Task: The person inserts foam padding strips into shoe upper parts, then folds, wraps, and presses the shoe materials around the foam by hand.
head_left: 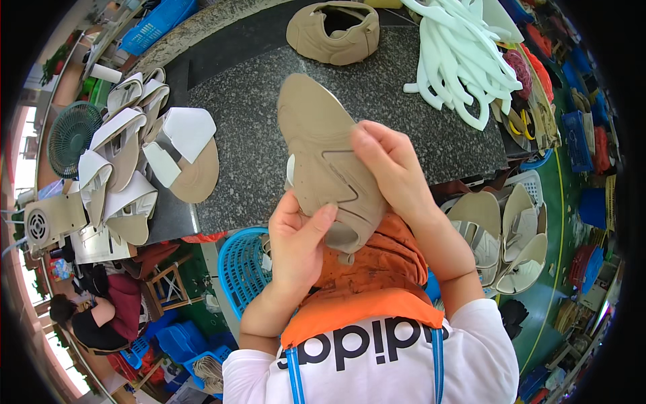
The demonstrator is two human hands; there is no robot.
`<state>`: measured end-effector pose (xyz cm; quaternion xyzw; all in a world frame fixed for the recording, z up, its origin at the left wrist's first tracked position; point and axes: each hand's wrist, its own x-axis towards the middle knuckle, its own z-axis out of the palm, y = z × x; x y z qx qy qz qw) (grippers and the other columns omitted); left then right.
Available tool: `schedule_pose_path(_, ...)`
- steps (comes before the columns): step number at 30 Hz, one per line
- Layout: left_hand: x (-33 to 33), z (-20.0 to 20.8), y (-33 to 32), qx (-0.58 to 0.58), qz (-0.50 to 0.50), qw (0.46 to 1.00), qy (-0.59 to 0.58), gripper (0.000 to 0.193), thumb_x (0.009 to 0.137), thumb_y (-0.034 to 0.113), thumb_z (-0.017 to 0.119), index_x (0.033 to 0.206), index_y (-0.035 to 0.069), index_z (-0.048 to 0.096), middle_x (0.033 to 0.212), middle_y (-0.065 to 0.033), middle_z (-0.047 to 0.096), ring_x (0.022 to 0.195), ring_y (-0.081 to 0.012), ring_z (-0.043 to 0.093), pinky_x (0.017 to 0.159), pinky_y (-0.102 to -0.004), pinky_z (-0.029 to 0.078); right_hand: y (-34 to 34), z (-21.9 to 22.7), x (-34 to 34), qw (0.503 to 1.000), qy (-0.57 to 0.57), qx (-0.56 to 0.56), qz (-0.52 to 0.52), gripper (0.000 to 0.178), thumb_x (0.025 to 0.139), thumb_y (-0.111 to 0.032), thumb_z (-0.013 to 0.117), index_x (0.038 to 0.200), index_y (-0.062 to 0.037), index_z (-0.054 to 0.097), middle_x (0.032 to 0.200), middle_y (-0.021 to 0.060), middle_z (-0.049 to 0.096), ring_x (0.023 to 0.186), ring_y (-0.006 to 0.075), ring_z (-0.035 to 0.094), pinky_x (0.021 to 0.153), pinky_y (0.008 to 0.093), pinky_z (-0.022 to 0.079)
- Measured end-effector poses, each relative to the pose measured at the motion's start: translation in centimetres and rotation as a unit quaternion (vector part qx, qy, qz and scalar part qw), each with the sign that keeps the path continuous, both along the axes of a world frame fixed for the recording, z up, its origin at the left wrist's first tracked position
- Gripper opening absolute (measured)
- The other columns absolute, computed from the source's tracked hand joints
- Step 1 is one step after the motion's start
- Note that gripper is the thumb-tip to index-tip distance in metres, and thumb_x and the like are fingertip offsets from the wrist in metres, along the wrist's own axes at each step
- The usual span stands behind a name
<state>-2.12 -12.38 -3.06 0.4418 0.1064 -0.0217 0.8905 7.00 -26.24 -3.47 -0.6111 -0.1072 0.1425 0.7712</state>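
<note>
A tan cap (pixel 316 145) is held over the near edge of the dark speckled table (pixel 242 87), its brim pointing away from me and a dark angular line on its side. My left hand (pixel 297 236) pinches its lower left part, thumb on top. On the right edge of the crown, my right hand (pixel 390 161) grips with thumb and curled fingers. A small white bit of the lining shows at the cap's left side. Farther back on the table rests another tan cap (pixel 333 34), its opening facing up.
White foam strips (pixel 457 60) lie heaped at the far right, near yellow-handled scissors (pixel 523 124). Tan caps with white panels (pixel 121 155) are piled at the left. Below the table stand a blue basket (pixel 239 269) and a crate of caps (pixel 531 178). A person (pixel 94 316) sits at lower left.
</note>
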Motion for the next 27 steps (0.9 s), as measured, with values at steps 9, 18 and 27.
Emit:
schedule_pose_path(9,-1.2,0.6,0.5,0.198,0.052,0.972,-0.116,0.040,0.091,-0.001,0.052,0.129,-0.002,0.038,0.113,-0.0167,0.061,0.103,-0.0187,0.060,0.094,-0.0329,0.045,1.0,-0.9,2.5,0.967,0.207,0.148,-0.012,0.027,0.095,-0.024,0.053,0.104,0.0010,0.059,0.093,0.0060,0.065,0.079,0.0109,0.063,0.069,0.0244,0.052)
schedule_pose_path(18,-0.2,-3.5,2.8,-0.232,-0.023,0.972,0.012,0.053,0.093,0.028,0.056,0.135,0.001,0.038,0.125,-0.0168,0.056,0.125,-0.0305,0.047,0.109,-0.0503,0.030,0.4,-3.2,4.2,0.893,0.399,0.206,-0.028,0.029,0.095,-0.025,0.050,0.111,-0.0021,0.058,0.098,0.0112,0.065,0.084,0.0180,0.063,0.072,0.0312,0.052)
schedule_pose_path(27,0.9,-1.5,1.1,-0.227,-0.016,0.973,-0.046,0.037,0.087,0.007,0.061,0.124,0.006,0.053,0.117,-0.0061,0.060,0.112,-0.0201,0.055,0.101,-0.0414,0.041,-2.7,3.2,0.4,0.921,-0.339,-0.192,0.003,0.027,0.074,-0.016,0.073,0.094,-0.0031,0.061,0.089,0.0069,0.059,0.084,0.0218,0.056,0.074,0.0318,0.046)
